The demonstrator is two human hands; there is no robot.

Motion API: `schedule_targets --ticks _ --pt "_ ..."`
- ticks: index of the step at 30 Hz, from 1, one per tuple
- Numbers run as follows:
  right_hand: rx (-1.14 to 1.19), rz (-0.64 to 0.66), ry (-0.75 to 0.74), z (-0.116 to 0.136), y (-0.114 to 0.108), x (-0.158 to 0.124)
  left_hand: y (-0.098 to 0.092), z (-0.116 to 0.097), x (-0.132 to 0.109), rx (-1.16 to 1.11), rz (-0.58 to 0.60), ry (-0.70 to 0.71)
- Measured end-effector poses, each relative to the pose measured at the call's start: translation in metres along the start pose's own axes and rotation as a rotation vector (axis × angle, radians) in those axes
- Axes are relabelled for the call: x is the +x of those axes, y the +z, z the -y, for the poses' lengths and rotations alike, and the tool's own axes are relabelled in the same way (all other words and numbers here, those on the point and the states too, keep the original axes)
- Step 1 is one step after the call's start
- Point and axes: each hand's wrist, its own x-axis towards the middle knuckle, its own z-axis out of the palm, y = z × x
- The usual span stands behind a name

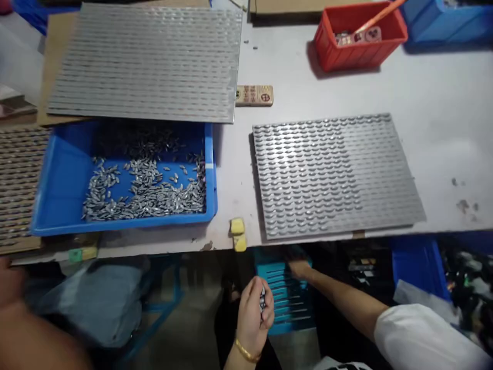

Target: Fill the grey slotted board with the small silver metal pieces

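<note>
metal pieces, count hidden, sit in one curled left hand; one right hand has unclear grip.

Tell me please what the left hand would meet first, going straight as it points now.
The left hand would probably meet the white table at its near edge, close to the metal plate; depth is unclear, so it might pass above.
</note>
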Motion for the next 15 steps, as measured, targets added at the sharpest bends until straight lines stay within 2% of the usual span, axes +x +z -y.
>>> schedule_targets --ticks 3,5,8,11,13,15 --pt "-0.023 0.011 0.045 0.003 0.059 0.002 -0.070 0.012 0.003 0.107 -0.024 0.013" --pt "-0.035 0.055 0.045 0.007 0.098 -0.001 -0.112 0.025 0.006 0.143 -0.084 0.026" --pt "-0.032 0.146 0.008 0.004 0.146 -0.005 -0.159 0.056 0.016 0.119 -0.143 0.038" --pt "0.016 0.208 -0.073 -0.023 0.167 0.003 -0.183 0.093 0.041 0.092 -0.185 0.047" --pt "0.071 0.233 -0.131 -0.048 0.167 0.022 -0.189 0.115 0.063 0.075 -0.196 0.047" --pt "0.108 0.214 -0.143 -0.071 0.161 0.053 -0.192 0.133 0.087 0.060 -0.192 0.045"
